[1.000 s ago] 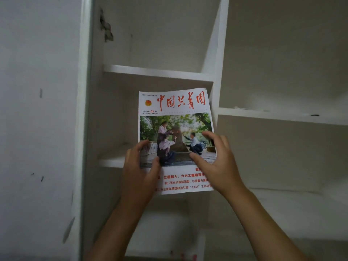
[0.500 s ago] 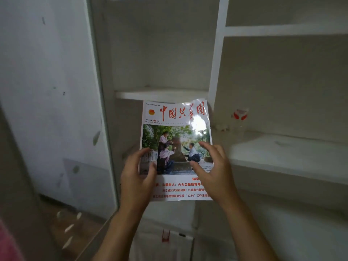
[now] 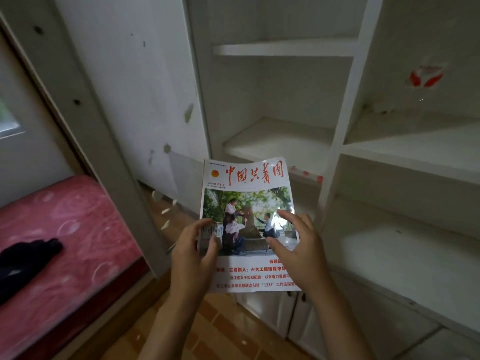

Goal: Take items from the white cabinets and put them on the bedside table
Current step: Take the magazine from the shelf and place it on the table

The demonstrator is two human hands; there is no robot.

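I see the white cabinet's [image 3: 335, 157] open shelves bare apart from a red-and-white wrapper [image 3: 426, 76] in the upper right compartment. My left hand [image 3: 192, 258] and right hand [image 3: 298, 250] each pinch the magazine [image 3: 246, 203] at its lower corners, held upright in front of the shelves. Since a second ago the view has swung down and left, bringing in a pink mattress [image 3: 65, 229] with a black cloth [image 3: 23, 261] on it
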